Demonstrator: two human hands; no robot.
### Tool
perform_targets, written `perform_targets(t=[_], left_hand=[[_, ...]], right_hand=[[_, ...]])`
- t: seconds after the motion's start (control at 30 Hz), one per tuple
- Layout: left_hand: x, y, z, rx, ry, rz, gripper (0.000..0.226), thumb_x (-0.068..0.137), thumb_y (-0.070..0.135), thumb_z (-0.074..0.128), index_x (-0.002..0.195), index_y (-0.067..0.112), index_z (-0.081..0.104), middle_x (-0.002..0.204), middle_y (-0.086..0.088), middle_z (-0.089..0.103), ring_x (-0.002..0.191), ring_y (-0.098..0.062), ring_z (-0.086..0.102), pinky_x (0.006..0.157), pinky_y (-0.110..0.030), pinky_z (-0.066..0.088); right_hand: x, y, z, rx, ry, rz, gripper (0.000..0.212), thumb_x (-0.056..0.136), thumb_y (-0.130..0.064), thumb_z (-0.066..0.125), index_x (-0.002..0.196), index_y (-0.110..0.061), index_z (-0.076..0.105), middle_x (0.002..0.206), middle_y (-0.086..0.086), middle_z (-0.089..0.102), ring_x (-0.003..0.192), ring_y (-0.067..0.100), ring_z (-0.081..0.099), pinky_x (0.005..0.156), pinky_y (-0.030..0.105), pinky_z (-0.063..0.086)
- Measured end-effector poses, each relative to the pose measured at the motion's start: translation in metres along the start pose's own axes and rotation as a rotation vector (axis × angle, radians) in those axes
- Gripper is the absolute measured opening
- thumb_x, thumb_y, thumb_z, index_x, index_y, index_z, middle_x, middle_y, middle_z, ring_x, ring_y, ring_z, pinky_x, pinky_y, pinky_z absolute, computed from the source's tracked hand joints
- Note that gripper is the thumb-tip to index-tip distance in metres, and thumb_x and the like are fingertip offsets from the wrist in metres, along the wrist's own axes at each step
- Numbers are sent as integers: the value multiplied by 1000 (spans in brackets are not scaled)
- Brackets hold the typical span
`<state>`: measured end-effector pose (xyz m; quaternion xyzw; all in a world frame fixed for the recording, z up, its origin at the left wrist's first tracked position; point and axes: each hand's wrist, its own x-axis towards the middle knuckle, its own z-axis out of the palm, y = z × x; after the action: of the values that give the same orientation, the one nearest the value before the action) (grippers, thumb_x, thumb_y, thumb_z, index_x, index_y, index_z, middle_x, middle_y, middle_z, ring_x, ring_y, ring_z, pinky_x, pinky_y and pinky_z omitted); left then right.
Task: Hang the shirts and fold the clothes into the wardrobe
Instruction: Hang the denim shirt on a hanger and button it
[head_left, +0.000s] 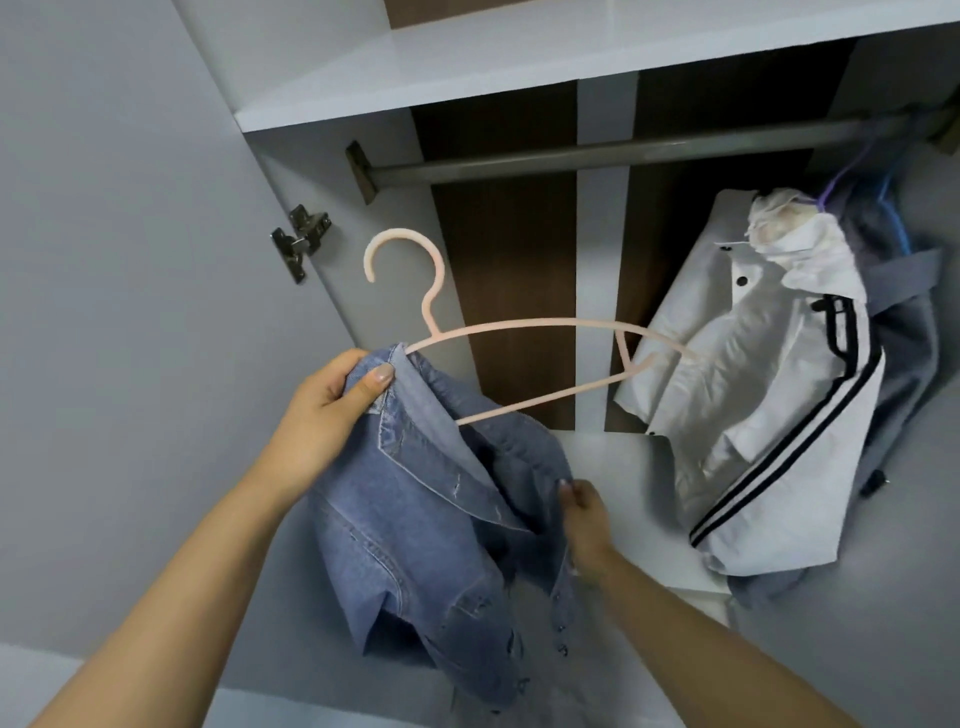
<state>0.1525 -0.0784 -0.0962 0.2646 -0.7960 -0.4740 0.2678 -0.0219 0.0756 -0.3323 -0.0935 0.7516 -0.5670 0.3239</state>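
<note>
A blue denim shirt (415, 519) hangs half on a pale pink plastic hanger (519, 327) in front of the open wardrobe. My left hand (332, 405) grips the shirt's collar and shoulder at the hanger's left end. Lower down, my right hand (584, 519) pinches the shirt's front edge near the collar. The hanger's right arm sticks out bare of cloth. Above runs the grey metal rail (623, 150). On that rail at the right hangs a white shirt with black stripes (779, 405).
A grey garment (904, 332) hangs behind the white shirt on a blue hanger. The white wardrobe shelf (519, 73) sits above the rail. The open door (130, 260) with its hinge (301, 241) stands at the left. A white ledge (623, 467) lies inside below.
</note>
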Motion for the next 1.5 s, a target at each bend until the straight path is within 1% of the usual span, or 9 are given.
perform_targets(t=[0.23,0.43,0.7,0.8,0.9,1.03,1.17,1.4,1.5], left_hand=[[5,-14,-4,41,-212,-21,13,83,27,64,84,15,70,73,7,69,71,-2,61,67,-13,48],[21,-21,13,266,-456,36,52,80,43,61,86,-9,62,78,-26,59,70,-32,57,72,-46,46],[30,-35,53,484,-194,150,24,91,40,61,81,19,63,69,2,63,63,-5,58,59,-20,43],[30,-24,64,353,-153,212,26,91,33,64,77,11,62,64,-2,61,59,-8,55,54,-22,41],[31,-2,65,228,-185,281,16,90,26,65,83,12,68,75,-2,67,70,-12,61,64,-28,47],[37,33,51,138,-224,408,12,89,22,66,79,27,66,77,9,65,77,-5,61,67,-13,45],[53,71,42,128,-121,487,13,88,19,69,75,21,67,71,8,63,71,-3,58,64,-8,40],[115,151,30,107,6,617,19,85,47,66,74,32,67,70,16,64,69,-3,57,62,-28,41],[167,202,26,94,53,697,28,82,52,62,78,25,68,71,7,65,70,-10,58,66,-32,43]], right_hand=[[35,-81,-123,80,69,-266,12,100,-16,50,92,-8,54,86,8,60,82,19,56,76,27,49],[23,-145,-156,-114,261,-461,9,97,-12,55,91,-5,53,77,7,50,71,14,47,66,16,40],[-40,-181,-155,-124,415,-595,11,95,-12,58,85,-14,53,66,0,47,58,8,40,52,13,34],[-64,-191,-150,-142,229,-613,10,91,-12,65,83,-15,59,58,0,47,51,7,36,49,19,30],[-88,-203,-145,-187,-9,-669,12,85,-8,71,85,-19,67,61,-9,57,57,2,46,59,13,38],[-108,-226,-152,-388,61,-818,20,82,-8,73,90,-25,66,112,-3,53,108,1,50,98,13,34],[-116,-255,-151,-384,-61,-883,9,94,-5,56,96,-14,54,96,-7,55,87,-7,51,84,10,38],[-111,-348,-163,-214,278,-1154,15,90,-19,65,81,-17,53,73,-11,54,68,3,49,65,16,42],[-97,-413,-177,-158,384,-1213,27,84,-35,67,77,-16,49,74,8,61,73,19,62,71,40,54]])
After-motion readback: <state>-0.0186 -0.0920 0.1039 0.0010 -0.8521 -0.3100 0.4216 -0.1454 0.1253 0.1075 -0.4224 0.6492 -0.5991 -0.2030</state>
